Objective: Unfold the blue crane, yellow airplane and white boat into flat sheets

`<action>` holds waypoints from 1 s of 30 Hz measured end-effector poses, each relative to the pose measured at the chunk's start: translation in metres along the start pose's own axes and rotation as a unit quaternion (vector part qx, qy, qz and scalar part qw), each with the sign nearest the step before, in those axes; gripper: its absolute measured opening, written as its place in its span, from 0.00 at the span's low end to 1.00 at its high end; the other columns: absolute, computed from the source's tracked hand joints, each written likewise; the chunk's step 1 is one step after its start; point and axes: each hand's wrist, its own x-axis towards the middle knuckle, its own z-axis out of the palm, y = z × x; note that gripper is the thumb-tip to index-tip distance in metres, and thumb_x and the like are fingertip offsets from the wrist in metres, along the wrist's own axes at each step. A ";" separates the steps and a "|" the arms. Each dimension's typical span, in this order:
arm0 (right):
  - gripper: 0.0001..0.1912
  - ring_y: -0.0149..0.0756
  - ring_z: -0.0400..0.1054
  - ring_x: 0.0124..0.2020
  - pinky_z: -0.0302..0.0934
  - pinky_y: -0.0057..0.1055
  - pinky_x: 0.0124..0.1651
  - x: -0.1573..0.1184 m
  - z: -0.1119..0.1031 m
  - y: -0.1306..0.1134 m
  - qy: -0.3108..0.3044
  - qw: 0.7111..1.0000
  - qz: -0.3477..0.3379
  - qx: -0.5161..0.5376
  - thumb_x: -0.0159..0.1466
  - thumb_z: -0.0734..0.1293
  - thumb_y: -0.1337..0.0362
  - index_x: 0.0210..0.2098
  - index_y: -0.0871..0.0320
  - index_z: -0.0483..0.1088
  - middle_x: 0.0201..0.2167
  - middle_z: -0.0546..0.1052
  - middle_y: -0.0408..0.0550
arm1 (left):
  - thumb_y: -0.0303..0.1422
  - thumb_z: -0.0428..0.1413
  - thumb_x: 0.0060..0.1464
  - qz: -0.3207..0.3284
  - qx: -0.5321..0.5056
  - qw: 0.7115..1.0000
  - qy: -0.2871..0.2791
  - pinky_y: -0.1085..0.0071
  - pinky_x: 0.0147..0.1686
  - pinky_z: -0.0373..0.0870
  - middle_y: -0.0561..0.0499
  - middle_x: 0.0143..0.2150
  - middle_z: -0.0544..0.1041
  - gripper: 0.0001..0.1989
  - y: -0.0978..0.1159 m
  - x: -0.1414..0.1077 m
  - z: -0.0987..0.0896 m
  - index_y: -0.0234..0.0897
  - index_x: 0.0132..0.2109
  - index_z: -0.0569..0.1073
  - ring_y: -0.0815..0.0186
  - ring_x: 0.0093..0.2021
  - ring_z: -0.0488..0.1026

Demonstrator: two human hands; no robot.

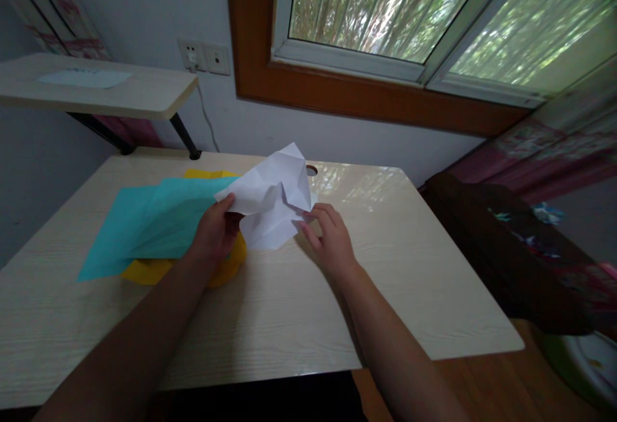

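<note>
A creased white sheet of paper point(272, 184), partly folded, is held above the desk between my two hands. My left hand point(216, 229) pinches its left edge, thumb on top and the fingers beneath partly hidden. At the lower right corner of the paper, my right hand point(330, 236) has its thumb and fingers closed on the edge. Turquoise paper sheets point(159, 216) lie to the left, close to my left hand. Under them, yellow paper point(149, 271) sticks out at the front and back.
The pale wooden desk point(409, 293) stands against the wall under a window point(361, 11). A raised shelf point(144, 91) with a white sheet point(85, 78) on it is at the back left. A cable hole point(312, 170) lies behind the paper. Dark furniture point(506, 248) stands at the right.
</note>
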 end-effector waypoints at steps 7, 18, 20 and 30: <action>0.30 0.32 0.71 0.34 0.69 0.37 0.40 -0.003 0.007 0.003 0.114 0.987 0.086 0.076 0.63 0.72 0.60 0.59 0.50 0.56 0.57 0.64 0.54 | 0.28 0.55 0.61 -0.030 0.020 0.998 -0.053 0.67 0.37 0.82 0.42 0.40 0.82 0.10 -0.001 -0.007 0.002 0.30 0.47 0.76 0.61 0.36 0.82; 0.38 0.40 0.65 0.45 0.66 0.40 0.44 -0.004 0.012 0.016 0.160 0.949 0.253 0.095 0.56 0.75 0.56 0.61 0.48 0.57 0.57 0.63 0.52 | 0.28 0.57 0.61 -0.076 0.043 0.989 -0.119 0.67 0.35 0.82 0.41 0.40 0.82 0.10 -0.011 -0.002 -0.005 0.29 0.49 0.76 0.60 0.34 0.81; 0.37 0.41 0.66 0.47 0.67 0.40 0.45 -0.003 0.015 0.019 0.145 0.927 0.295 0.179 0.56 0.75 0.56 0.60 0.47 0.57 0.56 0.65 0.51 | 0.28 0.57 0.61 -0.067 0.041 0.989 -0.123 0.67 0.36 0.82 0.41 0.41 0.82 0.11 -0.012 -0.001 -0.006 0.29 0.49 0.76 0.60 0.35 0.82; 0.41 0.33 0.74 0.41 0.73 0.35 0.45 0.004 0.023 0.013 0.155 0.717 0.439 0.519 0.48 0.80 0.65 0.55 0.43 0.59 0.48 0.70 0.40 | 0.31 0.59 0.60 0.035 0.017 0.997 -0.068 0.70 0.36 0.80 0.47 0.40 0.82 0.09 -0.013 0.000 -0.002 0.34 0.47 0.75 0.64 0.36 0.81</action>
